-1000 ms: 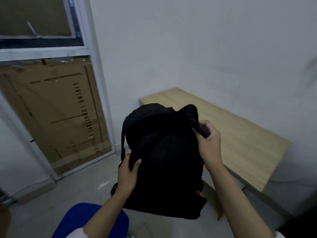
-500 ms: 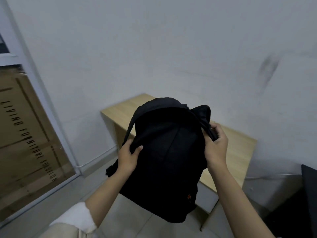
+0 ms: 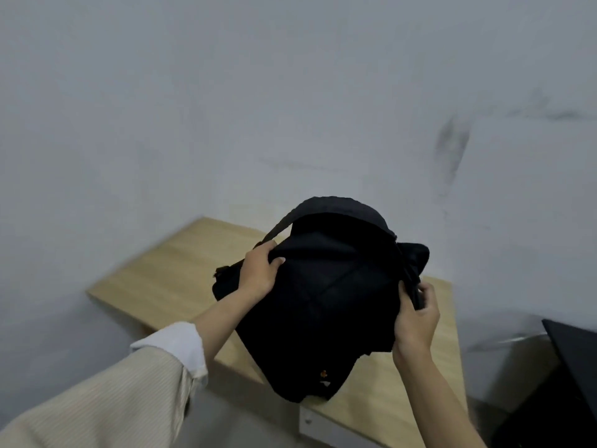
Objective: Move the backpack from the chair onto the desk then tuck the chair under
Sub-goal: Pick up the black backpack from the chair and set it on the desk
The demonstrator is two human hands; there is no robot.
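A black backpack (image 3: 323, 299) hangs over the light wooden desk (image 3: 155, 279), tilted, with its bottom end over the desk's near edge. I cannot tell whether it touches the top. My left hand (image 3: 258, 270) grips the fabric on its upper left side. My right hand (image 3: 415, 318) holds a black strap at its right side. The chair is out of view.
A white wall (image 3: 226, 108) with dark smudges stands right behind the desk. A dark object (image 3: 575, 350) sits at the right edge beside the desk. A white desk leg (image 3: 310, 421) shows below the near edge.
The backpack has moved forward and right, from in front of the desk to above its top. My view has turned right, so the window and cardboard have left the frame.
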